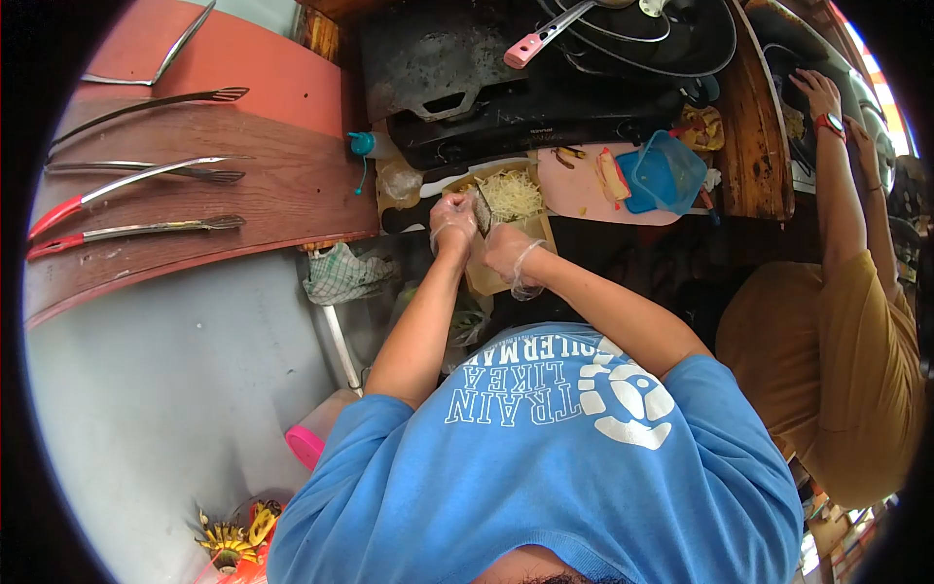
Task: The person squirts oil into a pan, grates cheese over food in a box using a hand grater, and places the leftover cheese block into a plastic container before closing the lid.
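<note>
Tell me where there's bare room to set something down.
Most room is on the brown wooden counter, between the tongs and the teal-capped bottle. A smaller patch of pink board lies between the shredded cheese and the blue tub. Crowded: around both hands.

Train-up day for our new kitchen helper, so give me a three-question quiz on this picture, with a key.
1. True or false: the left hand and the right hand are both gloved.
2. What does the cloth hanging below the brown counter look like? A) red stripes; B) green and white checks; C) plain orange.
3. In the picture, on which side of the pale shreds is the blue plastic container?

Key:
1. True; the gloves are clear plastic.
2. B.
3. The right.
</note>
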Demonstrator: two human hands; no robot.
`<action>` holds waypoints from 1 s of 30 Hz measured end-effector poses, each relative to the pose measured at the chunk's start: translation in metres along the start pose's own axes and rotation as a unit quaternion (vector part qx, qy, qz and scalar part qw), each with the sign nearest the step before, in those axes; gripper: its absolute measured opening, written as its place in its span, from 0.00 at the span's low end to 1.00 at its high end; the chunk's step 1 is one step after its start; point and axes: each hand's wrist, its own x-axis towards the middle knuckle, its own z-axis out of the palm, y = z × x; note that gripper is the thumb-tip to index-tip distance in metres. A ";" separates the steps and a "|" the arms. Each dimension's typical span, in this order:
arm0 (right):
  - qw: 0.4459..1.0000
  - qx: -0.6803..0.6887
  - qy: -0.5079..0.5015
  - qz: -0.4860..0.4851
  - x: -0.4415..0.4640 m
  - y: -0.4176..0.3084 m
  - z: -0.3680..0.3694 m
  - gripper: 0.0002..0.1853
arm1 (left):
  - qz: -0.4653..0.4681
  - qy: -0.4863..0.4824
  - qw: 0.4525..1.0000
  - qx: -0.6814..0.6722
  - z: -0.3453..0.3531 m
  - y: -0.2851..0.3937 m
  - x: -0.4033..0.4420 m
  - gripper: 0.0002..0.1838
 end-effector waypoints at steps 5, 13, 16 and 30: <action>0.751 0.522 0.014 0.404 0.004 -0.024 -0.039 0.04 | 0.034 0.016 0.999 0.001 -0.012 0.000 -0.012 0.14; 0.750 0.574 -0.002 0.328 0.007 -0.030 -0.054 0.07 | 0.067 -0.105 0.982 -0.142 -0.018 -0.023 -0.029 0.06; 0.683 0.602 0.004 0.415 0.010 -0.038 -0.064 0.07 | 0.049 -0.081 0.983 -0.158 -0.014 -0.021 -0.019 0.08; 0.656 0.653 0.003 0.378 0.000 -0.036 -0.082 0.09 | 0.038 -0.059 0.987 -0.147 -0.024 -0.019 0.013 0.19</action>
